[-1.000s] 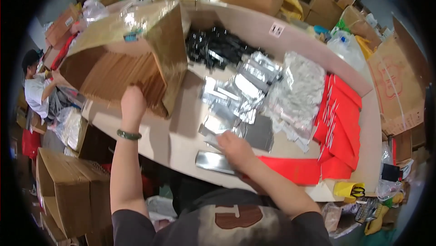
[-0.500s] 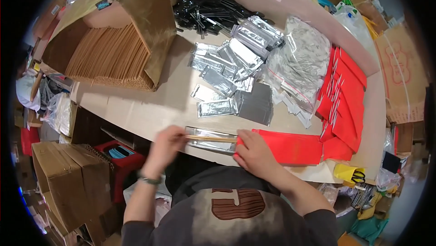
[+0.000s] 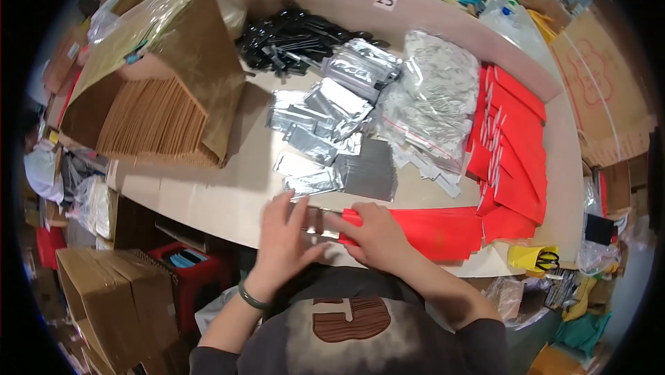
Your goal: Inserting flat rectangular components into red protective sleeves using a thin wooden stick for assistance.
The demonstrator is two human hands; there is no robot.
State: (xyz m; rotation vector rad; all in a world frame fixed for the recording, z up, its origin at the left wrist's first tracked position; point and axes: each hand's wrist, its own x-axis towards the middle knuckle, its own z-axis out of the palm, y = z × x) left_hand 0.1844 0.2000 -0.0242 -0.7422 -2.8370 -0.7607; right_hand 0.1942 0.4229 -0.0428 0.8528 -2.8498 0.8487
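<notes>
My left hand (image 3: 280, 240) lies with its fingers spread over a shiny silver packet (image 3: 316, 221) at the table's near edge; its fingertips are slightly blurred. Beside it, my right hand (image 3: 379, 238) grips the left end of a red paper sleeve (image 3: 350, 217), thumb below and fingers on top. The packet's right end meets the sleeve's mouth under my right fingers; how far inside it reaches is hidden. More red sleeves (image 3: 440, 231) extend in a row to the right of my hand. No sticks show between my hands now.
Ahead lie silver packets (image 3: 305, 115), dark grey flat pieces (image 3: 370, 169) and a black pile of slim, long-handled pieces (image 3: 291, 36). A clear bag of white slips (image 3: 436, 91) adjoins stacked red sleeves (image 3: 519, 146). At left, a carton (image 3: 225, 91) holds upright brown strips (image 3: 149, 119).
My left hand has let go of the thin tan sticks and spread its fingers over the packet. My right hand stays at the red sleeve. The view has shifted slightly.
</notes>
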